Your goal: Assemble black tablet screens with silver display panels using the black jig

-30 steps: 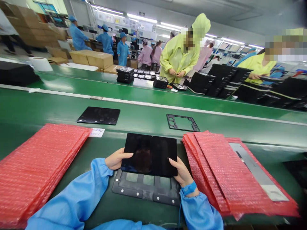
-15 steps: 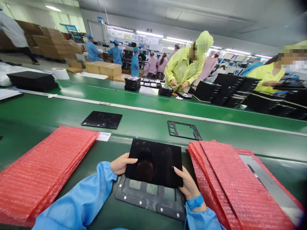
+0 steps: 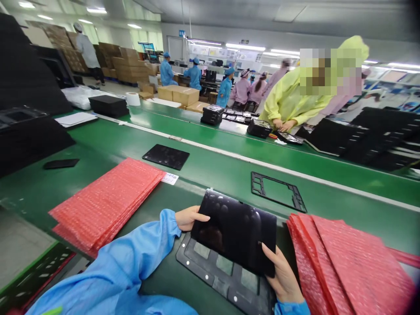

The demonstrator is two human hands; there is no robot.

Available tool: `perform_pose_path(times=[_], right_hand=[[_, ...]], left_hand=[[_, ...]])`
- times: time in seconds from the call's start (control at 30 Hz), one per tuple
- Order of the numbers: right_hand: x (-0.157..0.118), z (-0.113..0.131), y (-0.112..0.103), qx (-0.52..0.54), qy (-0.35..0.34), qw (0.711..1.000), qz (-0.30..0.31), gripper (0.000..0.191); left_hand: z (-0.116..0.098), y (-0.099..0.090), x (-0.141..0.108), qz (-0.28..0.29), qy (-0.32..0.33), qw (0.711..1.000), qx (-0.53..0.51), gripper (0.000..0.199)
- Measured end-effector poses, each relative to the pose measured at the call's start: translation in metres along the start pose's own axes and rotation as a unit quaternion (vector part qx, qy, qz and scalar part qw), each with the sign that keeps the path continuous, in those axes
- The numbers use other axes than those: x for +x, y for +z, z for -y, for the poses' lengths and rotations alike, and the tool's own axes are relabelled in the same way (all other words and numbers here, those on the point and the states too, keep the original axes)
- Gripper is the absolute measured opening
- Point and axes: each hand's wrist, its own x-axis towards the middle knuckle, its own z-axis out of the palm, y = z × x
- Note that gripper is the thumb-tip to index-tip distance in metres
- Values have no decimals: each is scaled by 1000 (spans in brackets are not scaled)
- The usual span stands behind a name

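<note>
A black glossy tablet screen panel is held tilted between my hands, its shiny face towards me. My left hand grips its left edge with the thumb on the glass. On the right edge, my right hand pinches it, thumb on the front; the fingers behind are hidden. Below the panel lies a dark tray-like fixture with rectangular openings and white round dots, partly covered by the panel. Farther off lie another black panel on the left and a thin black frame on the right.
Red bubble-wrap sleeves are stacked on my left, and more red sleeves on my right. A green bench runs across. Black stacks stand at the far left. A co-worker in yellow works across the bench.
My view has swung left, so the scene appears shifted right and more of the left side shows. Both hands still hold the panel, with light spots now visible on its glass.
</note>
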Motion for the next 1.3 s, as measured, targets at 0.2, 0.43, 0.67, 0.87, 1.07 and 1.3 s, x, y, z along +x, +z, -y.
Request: perform_pose_path(times=[0.2, 0.43, 0.67, 0.87, 1.07, 1.3], right_hand=[[2, 3, 4, -19, -11, 1000, 9, 63], [5, 4, 11, -16, -56, 997, 50, 47], [4, 2, 13, 0, -73, 995, 72, 36], [3, 4, 16, 5, -78, 994, 78, 45], [0, 5, 22, 29, -105, 990, 85, 48], [-2, -1, 23, 71, -118, 987, 83, 46]], left_hand=[[-2, 5, -3, 12, 8, 1000, -1, 34], [-3, 5, -5, -10, -8, 999, 31, 40], [-3, 1, -4, -25, -31, 999, 37, 33], [-5, 8, -3, -34, -41, 998, 24, 35], [-4, -3, -2, -124, -89, 988, 26, 63], [-32, -2, 13, -212, -103, 971, 43, 78]])
